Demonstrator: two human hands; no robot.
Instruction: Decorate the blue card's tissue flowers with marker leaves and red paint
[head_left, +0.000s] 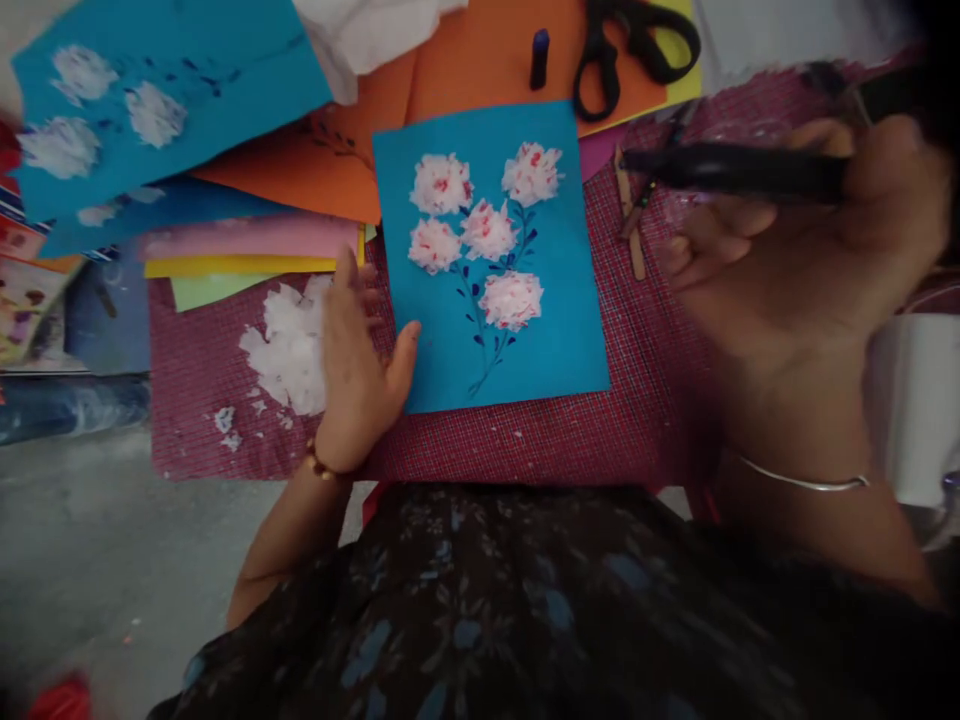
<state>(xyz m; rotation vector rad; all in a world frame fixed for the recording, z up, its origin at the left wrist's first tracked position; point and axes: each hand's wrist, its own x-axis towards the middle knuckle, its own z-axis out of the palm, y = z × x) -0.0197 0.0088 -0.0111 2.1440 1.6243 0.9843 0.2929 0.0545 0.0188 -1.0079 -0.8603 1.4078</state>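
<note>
My right hand [810, 240] is raised at the right, its fingers closed round a dark marker [750, 172] with the tip pointing left. Below me lies a blue sheet of paper [555, 350] bearing several white paper flowers [487, 230] flecked with red, joined by drawn dark-blue stems and leaves. At the sheet's lower left edge, my left hand [364, 365] rests with fingers stretched out and the thumb over the paper. Beside that hand is a pile of white paper pieces [289, 345], partly hidden by it. A marker cap [539, 60] stands beyond the sheet.
Black-handled scissors [600, 75] lie on orange paper [480, 60] at the back. Another blue sheet [255, 60] with white flowers overlaps coloured papers at the far left. A wooden clothespin [630, 215] lies on the red checked cloth [510, 440] to the right.
</note>
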